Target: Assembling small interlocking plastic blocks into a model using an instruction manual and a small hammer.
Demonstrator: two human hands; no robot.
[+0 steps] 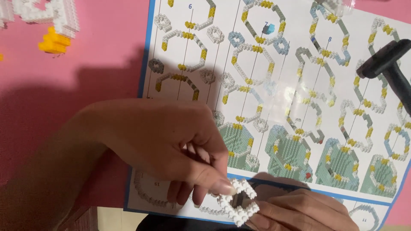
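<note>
left hand (158, 149): pinching the white brick ring (237, 201) from above, fingers closed on its edge to steady it
ring: low centre, over the instruction sheet (274, 107)
right hand (299, 209): closed on the ring's lower right side, bracing it
black tool (387, 64): parked far right

Soft, even light falls from above, casting a broad dark shadow on the pink surface (64, 107) left of the fingers (222, 186), which look slightly blurred, without glare.
</note>
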